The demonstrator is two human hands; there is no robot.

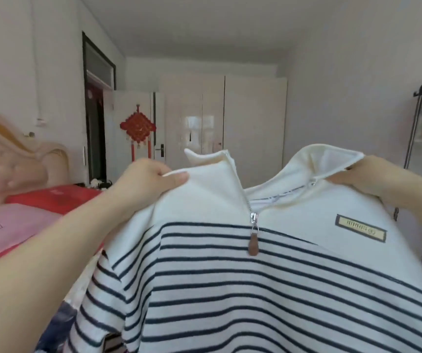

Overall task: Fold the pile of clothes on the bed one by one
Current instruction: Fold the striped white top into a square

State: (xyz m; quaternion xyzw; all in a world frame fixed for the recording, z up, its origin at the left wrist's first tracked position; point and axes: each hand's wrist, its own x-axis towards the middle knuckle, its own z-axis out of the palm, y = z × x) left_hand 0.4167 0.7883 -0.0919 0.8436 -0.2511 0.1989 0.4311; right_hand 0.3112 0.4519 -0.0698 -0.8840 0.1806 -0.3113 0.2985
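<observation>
So right now I've got the cream pullover with navy stripes and a half zip (230,289) held up in the air, filling the lower middle of the frame. The left hand (151,179) is pinched shut on the shoulder seam at centre left, thumb on top of the fabric. The right hand (365,174) is at centre right, and its grip is closed on the other shoulder just under the collar. My read is that holding it by both shoulders lets the body hang straight and shakes the creases out, so it can be laid flat for the first fold. The front faces the camera: the silver zip with the brown leather tab (253,240) sits dead centre and the small rectangular chest patch (360,228) is at right. The collar is flopped open, so it'll probably want smoothing before anything gets folded.

Below it the bed is mostly hidden. I can make out the red bedsheet (52,197) at left with a pink pillow (8,225) on it, and a padded cream headboard (6,159) at the far left edge. Something dark blue and patterned (59,324) lies at lower left, maybe more of the pile, can't tell. Further back: a glossy white wardrobe (225,118), a red Chinese knot ornament (138,128) hanging on a white door, and a metal stand (413,123) at the right edge.
</observation>
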